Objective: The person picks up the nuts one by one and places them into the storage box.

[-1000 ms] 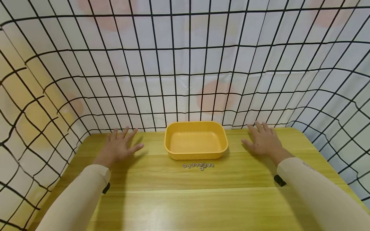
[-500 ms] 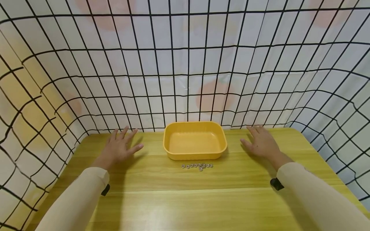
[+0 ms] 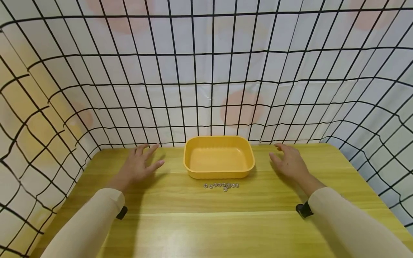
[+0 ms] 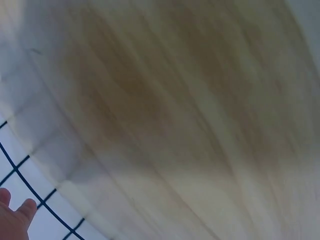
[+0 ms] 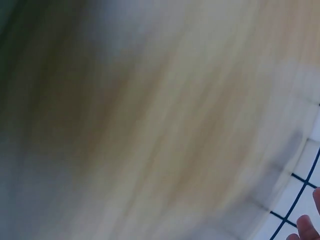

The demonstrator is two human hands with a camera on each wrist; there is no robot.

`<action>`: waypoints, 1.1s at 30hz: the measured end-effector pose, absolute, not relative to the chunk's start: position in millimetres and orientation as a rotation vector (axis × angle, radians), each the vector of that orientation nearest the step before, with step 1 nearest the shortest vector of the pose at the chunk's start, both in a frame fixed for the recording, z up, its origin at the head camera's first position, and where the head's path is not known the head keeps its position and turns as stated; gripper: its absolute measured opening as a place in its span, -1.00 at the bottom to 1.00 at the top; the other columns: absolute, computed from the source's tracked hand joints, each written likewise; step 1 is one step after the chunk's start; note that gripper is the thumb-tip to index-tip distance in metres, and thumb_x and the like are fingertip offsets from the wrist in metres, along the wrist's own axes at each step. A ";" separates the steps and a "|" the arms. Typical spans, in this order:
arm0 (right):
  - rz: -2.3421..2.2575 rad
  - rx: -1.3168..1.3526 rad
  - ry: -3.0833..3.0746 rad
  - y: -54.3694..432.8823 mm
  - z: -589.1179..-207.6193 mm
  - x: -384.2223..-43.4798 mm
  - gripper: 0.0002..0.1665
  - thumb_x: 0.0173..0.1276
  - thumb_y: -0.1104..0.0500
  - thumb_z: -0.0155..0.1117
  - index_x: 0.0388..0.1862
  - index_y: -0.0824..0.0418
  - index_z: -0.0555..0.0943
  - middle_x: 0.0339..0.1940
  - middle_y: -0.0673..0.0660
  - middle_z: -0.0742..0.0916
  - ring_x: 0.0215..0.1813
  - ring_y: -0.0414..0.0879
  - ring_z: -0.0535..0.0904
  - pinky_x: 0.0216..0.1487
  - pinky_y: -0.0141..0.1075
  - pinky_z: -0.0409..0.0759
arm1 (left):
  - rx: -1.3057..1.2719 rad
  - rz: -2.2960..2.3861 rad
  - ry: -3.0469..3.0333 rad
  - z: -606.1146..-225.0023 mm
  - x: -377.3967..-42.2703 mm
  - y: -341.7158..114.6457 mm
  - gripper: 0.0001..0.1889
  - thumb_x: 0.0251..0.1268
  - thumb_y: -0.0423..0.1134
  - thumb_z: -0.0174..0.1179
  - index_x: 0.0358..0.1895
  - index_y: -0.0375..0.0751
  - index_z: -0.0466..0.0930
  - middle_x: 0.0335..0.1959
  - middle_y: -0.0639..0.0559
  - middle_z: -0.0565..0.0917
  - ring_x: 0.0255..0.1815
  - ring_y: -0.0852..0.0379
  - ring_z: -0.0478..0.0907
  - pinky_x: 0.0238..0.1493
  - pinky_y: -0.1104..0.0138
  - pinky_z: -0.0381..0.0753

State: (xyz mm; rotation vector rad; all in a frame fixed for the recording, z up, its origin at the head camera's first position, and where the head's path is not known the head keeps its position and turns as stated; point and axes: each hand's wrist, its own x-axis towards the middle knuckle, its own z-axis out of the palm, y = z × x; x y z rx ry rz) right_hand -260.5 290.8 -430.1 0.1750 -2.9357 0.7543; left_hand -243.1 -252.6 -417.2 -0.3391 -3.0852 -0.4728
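In the head view a yellow rectangular tray [image 3: 219,175] stands at the back middle of the wooden table. Just in front of it lies a loose row of small silvery nuts [image 3: 224,185], several in all, with one a little nearer the person. My left hand [image 3: 137,166] is left of the tray, fingers loosely spread and holding nothing. To the tray's right, my right hand [image 3: 290,163] has relaxed, slightly bent fingers and nothing in them. Each wrist view catches only a few fingertips [image 4: 26,207] at its lower corner, over pale, blurred tabletop.
A black wire grid [image 3: 212,84] backed by white sheeting rises behind the table and along both sides. The wooden table [image 3: 206,229] extends toward the person. Both forearms wear light sleeves [image 3: 93,218] with dark devices [image 3: 304,209] at the wrists.
My left hand has turned and shifted slightly right, toward the tray. The right hand's fingers have drawn together and bent a little, its wrist rolling. Tray and nuts stay put.
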 end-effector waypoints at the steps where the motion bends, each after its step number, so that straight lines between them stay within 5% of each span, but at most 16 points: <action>1: 0.784 0.159 -2.926 289.1 -430.1 -259.9 -0.23 0.62 -0.22 -0.04 0.54 0.28 0.30 0.39 0.44 0.51 0.44 0.44 0.29 0.41 0.42 0.28 | -0.338 -0.482 -3.079 -417.5 -243.2 -251.1 -0.12 0.42 0.51 -0.17 0.68 0.22 -0.06 0.63 -0.29 0.03 0.58 -0.47 -0.07 0.41 -0.52 0.13; 13: 1.027 0.127 -2.820 269.9 -430.7 -251.1 -0.36 0.61 -0.14 0.03 0.44 0.27 0.43 0.32 0.35 0.58 0.44 0.35 0.34 0.40 0.37 0.34 | -0.385 -0.731 -2.987 -424.2 -240.7 -237.2 -0.20 0.48 0.42 -0.10 0.67 0.28 -0.03 0.60 -0.21 0.13 0.60 -0.30 -0.11 0.35 -0.49 0.27; 19: 1.118 0.081 -2.841 263.5 -426.1 -243.3 -0.35 0.61 -0.14 0.03 0.48 0.22 0.39 0.18 0.28 0.64 0.21 0.20 0.56 0.13 0.04 0.63 | -0.378 -0.837 -2.920 -422.9 -242.3 -229.9 -0.22 0.49 0.36 -0.03 0.66 0.22 0.02 0.55 -0.23 0.19 0.55 -0.28 -0.02 0.35 -0.46 0.30; 23: 1.222 0.074 -2.868 258.8 -423.6 -239.9 -0.28 0.60 -0.10 0.07 0.57 0.22 0.26 0.08 0.27 0.66 0.06 0.11 0.61 -0.03 -0.21 0.60 | -0.366 -0.972 -2.879 -420.8 -241.7 -220.2 -0.23 0.47 0.29 0.08 0.64 0.22 0.07 0.49 -0.23 0.26 0.51 -0.33 0.07 0.36 -0.46 0.29; 33: 1.284 0.167 -2.937 246.0 -426.6 -235.0 -0.21 0.54 0.06 0.20 0.62 0.18 0.14 -0.06 0.21 0.69 -0.21 -0.03 0.54 -0.18 -0.29 0.56 | -0.237 -1.462 -2.801 -416.5 -238.3 -198.2 -0.25 0.49 0.20 0.14 0.64 0.29 0.06 0.38 -0.19 0.43 0.28 -0.25 0.47 0.23 -0.04 0.61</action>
